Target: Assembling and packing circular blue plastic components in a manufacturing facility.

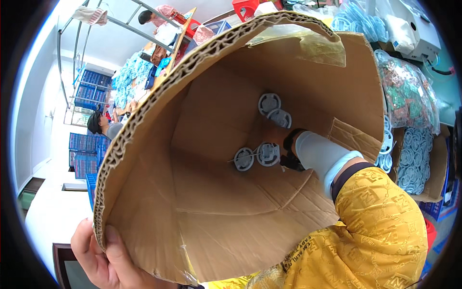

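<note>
A large open cardboard box (211, 188) is tipped toward me and fills the middle of the view. My left hand (113, 260) grips its rim at the lower left, thumb inside and fingers outside. Deep in the box is my right hand (275, 135), in shadow, with a black band and a pale sleeve behind it. Its fingers cannot be made out. Round grey plastic parts lie around it: a pair above, including one disc (269, 103), and a pair below, including another disc (244, 159) with a thin stick-like piece across it.
To the right are a bag of green and copper-coloured pieces (406, 91) and a carton of pale blue coils (415, 161). More blue coils (358, 21) lie at the top. Two people work at a far table (185, 36); blue crates (84, 149) are stacked at left.
</note>
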`<state>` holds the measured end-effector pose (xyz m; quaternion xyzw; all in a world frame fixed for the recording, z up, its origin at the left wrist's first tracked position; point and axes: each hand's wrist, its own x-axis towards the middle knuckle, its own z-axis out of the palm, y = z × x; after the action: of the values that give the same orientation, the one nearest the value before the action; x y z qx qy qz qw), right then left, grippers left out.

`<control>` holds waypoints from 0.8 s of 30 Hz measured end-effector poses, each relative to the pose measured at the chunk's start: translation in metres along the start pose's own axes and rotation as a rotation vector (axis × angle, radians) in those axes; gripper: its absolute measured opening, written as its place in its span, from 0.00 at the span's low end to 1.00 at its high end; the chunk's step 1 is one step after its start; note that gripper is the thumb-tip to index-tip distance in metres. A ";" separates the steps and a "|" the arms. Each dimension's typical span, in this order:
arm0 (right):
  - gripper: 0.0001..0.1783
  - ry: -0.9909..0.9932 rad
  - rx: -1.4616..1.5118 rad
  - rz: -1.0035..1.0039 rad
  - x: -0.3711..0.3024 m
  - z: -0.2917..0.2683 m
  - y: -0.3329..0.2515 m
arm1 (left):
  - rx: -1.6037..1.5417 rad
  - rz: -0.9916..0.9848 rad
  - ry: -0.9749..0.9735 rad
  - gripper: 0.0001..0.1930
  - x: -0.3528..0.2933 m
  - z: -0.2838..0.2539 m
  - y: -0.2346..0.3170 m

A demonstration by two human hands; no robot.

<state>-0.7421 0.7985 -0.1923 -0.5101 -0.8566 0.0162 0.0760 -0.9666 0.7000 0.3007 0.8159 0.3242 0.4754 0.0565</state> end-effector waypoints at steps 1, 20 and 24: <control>0.20 -0.053 0.002 0.007 -0.002 -0.007 -0.001 | 0.002 -0.006 0.004 0.12 0.000 -0.002 -0.001; 0.13 0.542 0.822 0.926 -0.259 -0.346 -0.074 | -0.125 -0.451 -0.298 0.14 -0.018 -0.017 -0.175; 0.15 0.368 0.454 1.150 -0.307 -0.292 -0.058 | -0.097 -0.453 -0.324 0.14 -0.014 -0.030 -0.177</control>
<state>-0.6061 0.4868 0.0675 -0.8535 -0.3948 0.1474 0.3066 -1.0797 0.8244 0.2352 0.7843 0.4621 0.3289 0.2513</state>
